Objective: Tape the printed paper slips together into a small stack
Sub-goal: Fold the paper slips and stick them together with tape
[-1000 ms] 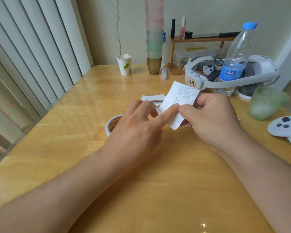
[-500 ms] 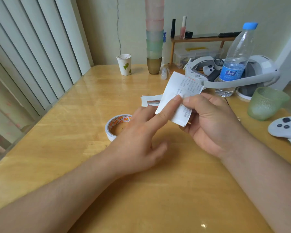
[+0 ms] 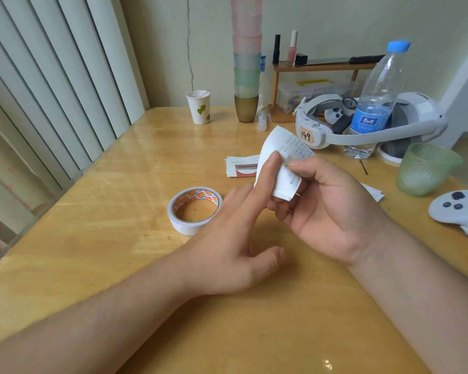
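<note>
White slip (image 3: 287, 157) between both hands.

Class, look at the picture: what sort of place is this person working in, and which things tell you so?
Probably a room at home: a wooden table by window blinds, with stacked plastic cups and a VR headset.

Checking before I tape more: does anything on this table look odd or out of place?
The cup stack behind the paper cup rises out of frame and could topple. The printed slip in the right hand is curled, not flat.
</note>
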{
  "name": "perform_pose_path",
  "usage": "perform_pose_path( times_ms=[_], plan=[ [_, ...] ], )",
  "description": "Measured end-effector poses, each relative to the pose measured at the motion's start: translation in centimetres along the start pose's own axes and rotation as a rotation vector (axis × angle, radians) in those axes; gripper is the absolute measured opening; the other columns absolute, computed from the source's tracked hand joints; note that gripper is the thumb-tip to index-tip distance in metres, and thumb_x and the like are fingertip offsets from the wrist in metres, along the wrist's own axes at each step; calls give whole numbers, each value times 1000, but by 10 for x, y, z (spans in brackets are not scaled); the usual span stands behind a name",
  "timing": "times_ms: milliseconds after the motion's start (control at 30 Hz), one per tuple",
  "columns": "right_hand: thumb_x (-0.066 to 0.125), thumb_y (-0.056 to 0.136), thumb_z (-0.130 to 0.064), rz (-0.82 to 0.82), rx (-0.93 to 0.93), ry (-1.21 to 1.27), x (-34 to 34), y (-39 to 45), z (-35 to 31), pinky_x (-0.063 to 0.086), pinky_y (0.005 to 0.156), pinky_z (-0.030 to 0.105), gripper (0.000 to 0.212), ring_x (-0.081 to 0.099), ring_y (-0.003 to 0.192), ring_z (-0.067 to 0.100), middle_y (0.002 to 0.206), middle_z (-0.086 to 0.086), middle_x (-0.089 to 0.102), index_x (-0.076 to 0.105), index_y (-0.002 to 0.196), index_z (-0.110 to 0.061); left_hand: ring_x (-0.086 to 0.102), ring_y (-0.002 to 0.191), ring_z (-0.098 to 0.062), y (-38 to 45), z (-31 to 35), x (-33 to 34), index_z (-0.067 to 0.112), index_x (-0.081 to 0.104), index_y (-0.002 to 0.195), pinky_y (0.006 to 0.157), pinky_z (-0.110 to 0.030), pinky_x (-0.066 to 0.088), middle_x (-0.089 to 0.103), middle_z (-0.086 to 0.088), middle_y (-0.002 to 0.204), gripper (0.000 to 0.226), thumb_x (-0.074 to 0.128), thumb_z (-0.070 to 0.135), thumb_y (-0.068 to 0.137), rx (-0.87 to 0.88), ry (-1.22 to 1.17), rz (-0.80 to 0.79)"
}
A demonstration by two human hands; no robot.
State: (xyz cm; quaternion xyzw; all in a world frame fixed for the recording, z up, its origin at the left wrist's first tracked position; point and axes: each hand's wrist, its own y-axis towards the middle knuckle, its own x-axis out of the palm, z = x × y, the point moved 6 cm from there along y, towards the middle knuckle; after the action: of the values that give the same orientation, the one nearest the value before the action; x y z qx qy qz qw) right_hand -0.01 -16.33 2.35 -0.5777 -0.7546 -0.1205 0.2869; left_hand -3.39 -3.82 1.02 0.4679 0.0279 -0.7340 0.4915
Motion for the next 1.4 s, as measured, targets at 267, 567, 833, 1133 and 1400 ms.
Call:
perform_pose_path(
  times_ms=[267,567,833,1133,1400],
  plan=[
    [66,78,-20,-36,47,-11,1,-1,2,29,63,25,36,52,65,17,79,5,65,69,113,-11,48,127,-18,1,0,-5,42,-17,161,116,-30,34,50,12,131,121,74,16,85,37,11,96],
    [65,82,-25,-30,159,-15,-2,1,11,31,56,22,33,49,56,14,81,10,65,72,114,-17,50,123,-24,2,-4,-3,31,-14,164,113,-38,36,53,2,127,115,69,17,86,67,82,91],
    [62,87,-20,72,190,56,-7,1,12,30,56,21,20,48,52,13,70,2,64,69,105,-17,46,115,-14,2,-6,-8,35,-20,161,104,-25,38,49,6,124,120,69,16,84,61,141,138],
    [66,96,-25,229,73,-73,-26,9,6,38,56,21,17,54,58,13,98,-2,77,73,112,-27,58,106,-11,4,-25,-22,46,14,161,92,-24,49,58,7,112,95,69,21,88,-244,-507,375],
    [72,93,-27,167,13,-169,-18,8,11,40,59,23,19,56,64,14,105,1,77,75,112,-24,69,92,-14,10,-32,-16,18,73,118,89,-30,55,75,3,98,19,64,23,103,-457,-908,348]
  ],
)
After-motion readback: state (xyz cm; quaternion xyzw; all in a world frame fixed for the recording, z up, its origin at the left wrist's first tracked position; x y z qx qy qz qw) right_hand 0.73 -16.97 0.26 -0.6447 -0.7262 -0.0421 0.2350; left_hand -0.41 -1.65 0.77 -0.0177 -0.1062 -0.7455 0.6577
